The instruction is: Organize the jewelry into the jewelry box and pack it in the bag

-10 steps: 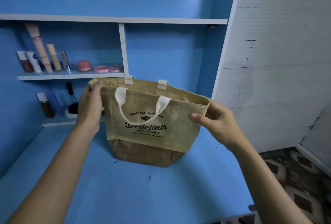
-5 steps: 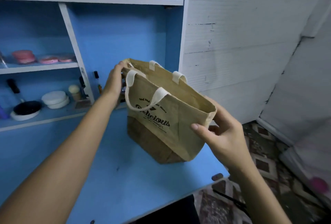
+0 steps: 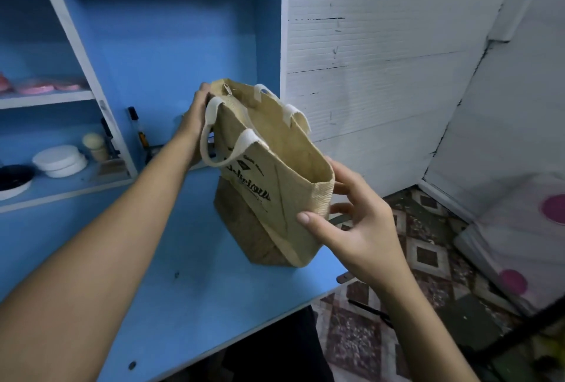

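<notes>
On the lower shelf (image 3: 58,192) at nine o'clock sit a dark dish (image 3: 13,178), a stack of white round cases (image 3: 59,161) and a pale puff (image 3: 93,141), with slim dark bottles (image 3: 139,131) standing just past the white upright. Pink tins (image 3: 39,86) lie on the shelf above, toward ten o'clock. The left arm reaches up from seven o'clock across the blue desk (image 3: 171,274), and the left hand (image 3: 195,125) grips the far end of the bag (image 3: 275,198) near eleven o'clock of the centre, its fingers curled round the rim beside the zip pull; the fingertips are hidden behind the fabric. The bag is a tan woven tote with white handles (image 3: 224,149) and black lettering on its side. Its darker base rests on the desk close to the edge, and the body is tilted so the open mouth faces up and toward the viewer. Nothing can be made out inside it. The right hand (image 3: 357,225) at about three o'clock of the centre clamps the near end of the bag, thumb (image 3: 312,219) pressed on the lettered side and fingers wrapped round the narrow end panel. A white ribbed wall (image 3: 382,60) fills one to two o'clock, and a patterned floor (image 3: 428,259) lies from four to five o'clock, with a white sheet with pink dots (image 3: 526,244) at the right edge
</notes>
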The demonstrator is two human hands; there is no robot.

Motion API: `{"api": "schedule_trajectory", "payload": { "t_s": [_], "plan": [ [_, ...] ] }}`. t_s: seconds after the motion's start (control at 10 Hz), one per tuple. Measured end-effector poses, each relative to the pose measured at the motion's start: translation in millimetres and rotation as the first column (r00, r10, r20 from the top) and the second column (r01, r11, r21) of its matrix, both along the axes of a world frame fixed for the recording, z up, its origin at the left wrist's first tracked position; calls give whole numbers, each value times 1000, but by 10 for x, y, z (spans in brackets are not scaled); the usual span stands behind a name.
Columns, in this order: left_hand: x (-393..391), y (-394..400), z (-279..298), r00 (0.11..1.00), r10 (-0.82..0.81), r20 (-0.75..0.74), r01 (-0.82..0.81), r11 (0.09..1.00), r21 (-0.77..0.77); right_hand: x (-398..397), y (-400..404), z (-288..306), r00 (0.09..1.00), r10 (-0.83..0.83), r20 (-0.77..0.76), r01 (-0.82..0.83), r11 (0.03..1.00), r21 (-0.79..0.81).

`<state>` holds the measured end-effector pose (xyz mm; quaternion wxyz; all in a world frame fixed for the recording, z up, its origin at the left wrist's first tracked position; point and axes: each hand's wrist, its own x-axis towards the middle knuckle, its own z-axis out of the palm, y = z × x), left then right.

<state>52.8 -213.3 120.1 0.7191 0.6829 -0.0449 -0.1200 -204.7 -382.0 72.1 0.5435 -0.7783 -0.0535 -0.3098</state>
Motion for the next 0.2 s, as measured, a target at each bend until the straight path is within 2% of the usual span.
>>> {"api": "schedule_trajectory", "payload": {
  "t_s": [0.1, 0.2],
  "plan": [
    [-32, 5, -5, 999, 42, 27, -42, 999, -4, -1, -14, 0, 1000, 22, -1, -22, 1000, 15],
    [-59, 59, -35, 990, 118, 80, -125, 989, 78, -24, -59, -15, 999, 33, 13, -33, 999, 19]
  ]
}}
